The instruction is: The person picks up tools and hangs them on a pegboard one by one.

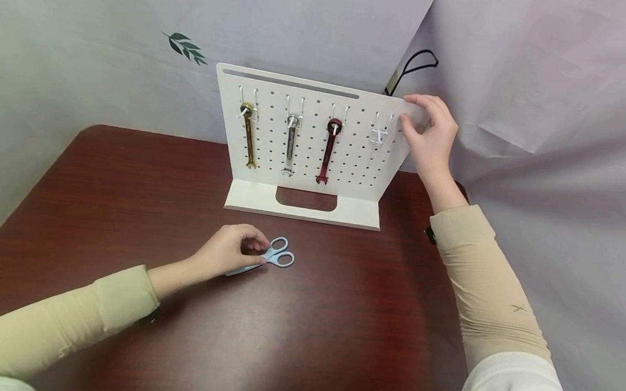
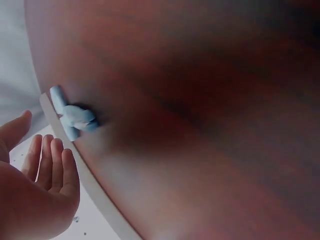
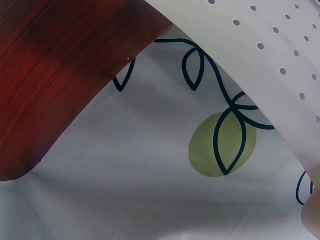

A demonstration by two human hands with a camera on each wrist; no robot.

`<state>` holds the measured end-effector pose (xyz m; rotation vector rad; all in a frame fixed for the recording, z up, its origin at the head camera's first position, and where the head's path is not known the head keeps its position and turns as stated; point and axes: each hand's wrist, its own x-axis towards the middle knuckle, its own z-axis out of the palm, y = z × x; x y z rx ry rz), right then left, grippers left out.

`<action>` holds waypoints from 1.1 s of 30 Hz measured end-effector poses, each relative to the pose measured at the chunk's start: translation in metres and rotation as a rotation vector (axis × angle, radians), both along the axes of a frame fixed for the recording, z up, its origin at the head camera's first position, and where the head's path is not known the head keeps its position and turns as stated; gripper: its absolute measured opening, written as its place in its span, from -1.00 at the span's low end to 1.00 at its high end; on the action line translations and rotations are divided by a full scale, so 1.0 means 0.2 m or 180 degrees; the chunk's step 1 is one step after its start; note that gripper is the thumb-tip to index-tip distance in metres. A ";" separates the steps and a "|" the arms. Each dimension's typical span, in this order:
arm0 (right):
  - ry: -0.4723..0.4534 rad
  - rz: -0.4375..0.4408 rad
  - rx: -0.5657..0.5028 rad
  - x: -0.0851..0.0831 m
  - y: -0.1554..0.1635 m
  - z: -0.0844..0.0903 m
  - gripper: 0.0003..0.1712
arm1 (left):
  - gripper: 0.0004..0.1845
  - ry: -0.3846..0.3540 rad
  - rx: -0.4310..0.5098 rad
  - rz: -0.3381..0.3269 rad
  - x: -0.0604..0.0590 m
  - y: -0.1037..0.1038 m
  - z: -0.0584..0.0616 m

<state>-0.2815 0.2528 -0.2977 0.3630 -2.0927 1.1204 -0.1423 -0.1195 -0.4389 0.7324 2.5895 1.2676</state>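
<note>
Three wrenches already hang on the white pegboard (image 1: 316,136): a gold wrench (image 1: 249,136), a silver wrench (image 1: 290,144) and a dark red wrench (image 1: 328,150). One white hook (image 1: 378,134), at about 3 o'clock from the red wrench, carries nothing. From my remote seat I judge the hanging mostly done, with the blue scissors (image 1: 274,257) not yet lifted: they lie flat on the table (image 1: 338,315), at 6 o'clock from the board's base.

My left hand (image 1: 231,250) has its fingers curled down onto the scissors just behind the handle loops, pinching them against the wood. My right hand (image 1: 428,133) grips the board's top corner at 3 o'clock, thumb in front and fingers wrapped behind.

For room, the table is open between scissors and board base, and wide open toward 6 and 9 o'clock. The board's base plate sticks forward, an edge to clear when rising. Toward 3 o'clock the table ends close under my right forearm, with the draped cloth (image 1: 548,172) beyond. The right wrist view shows only cloth, table corner and board edge; the left wrist view is blurred.
</note>
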 end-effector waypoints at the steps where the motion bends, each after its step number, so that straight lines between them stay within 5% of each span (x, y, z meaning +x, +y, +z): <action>1: 0.0013 0.0007 0.0010 0.00 0.00 0.00 -0.73 | -0.75 -0.0005 -0.0015 -0.0018 0.00 0.00 -0.01; 15: 0.0052 -0.0012 0.0062 0.00 0.00 -0.01 -0.73 | -0.73 0.0132 -0.0220 -0.0073 0.01 -0.04 -0.10; 33: -0.0029 -0.0002 -0.0048 0.00 -0.01 -0.01 -0.73 | -0.79 0.0203 -0.0370 -0.0007 -0.01 0.00 -0.11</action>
